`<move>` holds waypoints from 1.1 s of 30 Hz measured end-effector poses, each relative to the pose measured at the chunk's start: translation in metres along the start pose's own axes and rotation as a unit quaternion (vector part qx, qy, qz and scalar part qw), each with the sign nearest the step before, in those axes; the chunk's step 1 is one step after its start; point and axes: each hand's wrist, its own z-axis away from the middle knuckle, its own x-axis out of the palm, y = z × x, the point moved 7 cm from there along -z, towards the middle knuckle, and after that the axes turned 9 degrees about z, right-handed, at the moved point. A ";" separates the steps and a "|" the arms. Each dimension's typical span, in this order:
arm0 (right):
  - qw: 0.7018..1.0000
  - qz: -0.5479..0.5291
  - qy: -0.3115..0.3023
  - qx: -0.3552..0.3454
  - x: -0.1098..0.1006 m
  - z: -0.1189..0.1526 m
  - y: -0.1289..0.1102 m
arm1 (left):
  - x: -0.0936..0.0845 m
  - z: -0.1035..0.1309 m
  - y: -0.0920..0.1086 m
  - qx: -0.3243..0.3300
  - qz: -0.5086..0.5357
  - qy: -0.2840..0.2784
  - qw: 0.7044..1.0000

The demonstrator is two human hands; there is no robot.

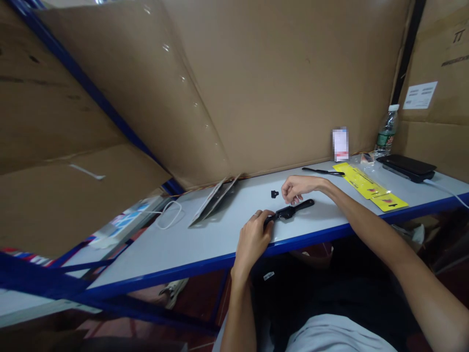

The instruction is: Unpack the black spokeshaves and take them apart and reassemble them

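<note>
A black two-handled tool (286, 213) lies on the light grey table near its front edge. My left hand (255, 233) is closed round the tool's left handle. Over the middle of the tool is my right hand (295, 189), its fingers bent together in a pinch; a small shiny bit shows below the fingertips, too small to name. The tool's right handle sticks out free to the right. Just left of my right hand lies a small black part (274, 194), flat on the table.
Grey cards (216, 201) lean at the left, near a white cable (171, 215). To the right are a thin black item (322, 171), yellow packaging (366, 186), a phone-like screen (340, 144), a bottle (387, 132) and a black device (406, 167). Cardboard (278, 88) walls the back.
</note>
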 end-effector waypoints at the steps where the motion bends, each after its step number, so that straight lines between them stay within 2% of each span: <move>1: 1.000 -0.004 -0.010 -0.007 0.004 -0.001 -0.002 | 0.000 0.000 0.000 0.000 0.000 0.001 1.000; 10: 0.998 0.018 -0.024 -0.049 0.021 -0.014 -0.004 | -0.001 0.000 0.001 0.007 -0.006 0.006 1.000; 14: 0.997 0.043 0.006 -0.064 0.021 -0.013 -0.009 | 0.000 0.000 0.000 0.006 -0.012 0.000 1.000; 17: 0.995 0.071 0.002 -0.067 0.024 -0.011 -0.016 | 0.001 -0.001 -0.001 0.006 -0.021 -0.003 1.000; 21: 0.988 0.143 0.026 -0.049 0.022 -0.003 -0.025 | 0.002 -0.001 0.001 0.003 -0.036 -0.013 0.999; 24: 0.975 0.202 0.080 -0.037 0.024 0.007 -0.031 | 0.003 -0.001 0.003 0.000 -0.051 -0.023 0.998; 27: 0.950 0.242 0.194 -0.016 0.028 0.023 -0.035 | 0.003 -0.001 0.005 0.003 -0.058 -0.030 0.998; 29: 0.936 0.232 0.264 0.015 0.035 0.036 -0.033 | 0.004 -0.001 0.007 0.013 -0.055 -0.035 0.998; 33: 0.922 0.158 0.350 0.055 0.053 0.056 -0.026 | 0.007 -0.003 0.013 0.040 -0.035 -0.049 0.997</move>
